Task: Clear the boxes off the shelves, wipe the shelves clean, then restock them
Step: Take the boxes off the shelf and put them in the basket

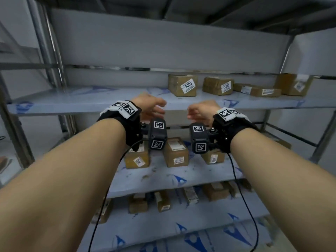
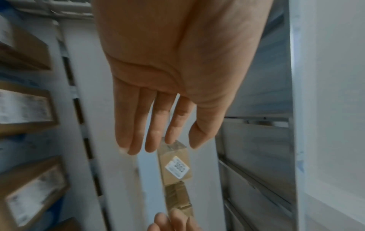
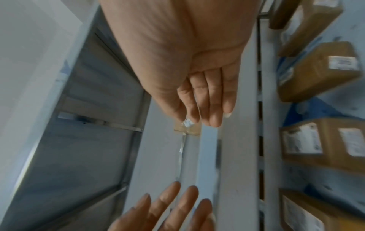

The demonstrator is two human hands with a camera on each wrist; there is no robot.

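"3003" on box label (image 1: 189,86)

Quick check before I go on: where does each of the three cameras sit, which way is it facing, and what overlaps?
Head: on the head, looking forward and down at the shelf unit; both forearms and hands show.
Left wrist: along the open left hand toward the 3003 box.
Right wrist: along the open right hand toward the shelves.
Shared: each wrist view catches the other hand's fingertips; the 3003 box shows in head too.
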